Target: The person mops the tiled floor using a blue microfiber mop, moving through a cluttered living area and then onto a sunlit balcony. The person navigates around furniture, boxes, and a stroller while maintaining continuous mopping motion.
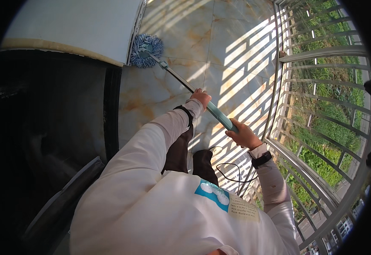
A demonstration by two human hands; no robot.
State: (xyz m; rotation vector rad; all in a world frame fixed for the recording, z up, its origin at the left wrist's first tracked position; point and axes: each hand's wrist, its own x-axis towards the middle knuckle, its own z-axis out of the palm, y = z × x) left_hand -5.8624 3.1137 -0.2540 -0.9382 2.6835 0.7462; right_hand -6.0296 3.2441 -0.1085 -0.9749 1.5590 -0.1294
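Observation:
A spin mop with a round blue-and-white fringed head [146,51] rests on the marbled tile floor, close against the base of the white wall. Its pole [180,78] slants down to the right towards me and ends in a green grip [220,115]. My left hand [200,97] is closed around the pole at the upper end of the grip. Lower down, my right hand [243,134] holds the grip's end. Both wrists wear dark bands. The palms and the far side of the grip are hidden.
The white wall [73,25] bounds the floor [185,35] on the left, above a dark opening [61,102]. A barred window [326,92] runs along the right. A black cable [228,164] loops on the floor near my shoe [216,150].

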